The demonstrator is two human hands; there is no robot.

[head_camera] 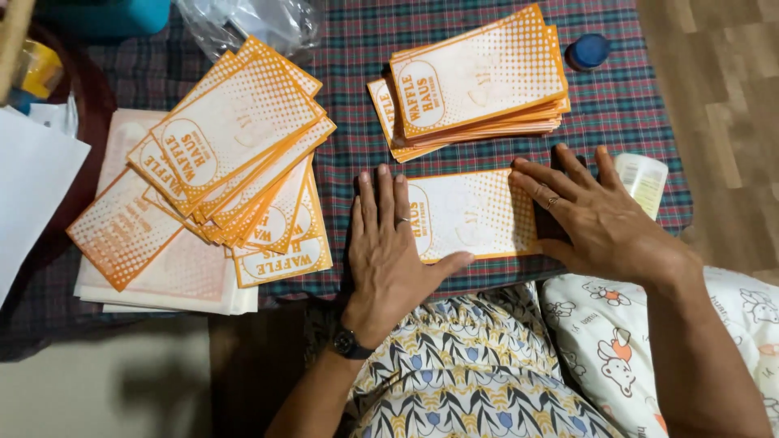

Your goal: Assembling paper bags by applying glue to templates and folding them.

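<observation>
A single orange-and-white paper bag (471, 212) lies flat on the plaid cloth (357, 154) in front of me. My left hand (388, 251) rests palm down over its left end, fingers spread, thumb on the paper. My right hand (596, 212) presses flat on its right end. Neither hand grips anything. A neat stack of the same bags (475, 81) sits just beyond it. A looser, fanned pile of bags (231, 146) lies to the left.
A white glue bottle (645, 180) lies by my right hand, its blue cap (587, 50) farther back. Clear plastic wrap (251, 20) sits at the top. White sheets (32, 182) lie at far left. A patterned cushion (617, 341) is by my lap.
</observation>
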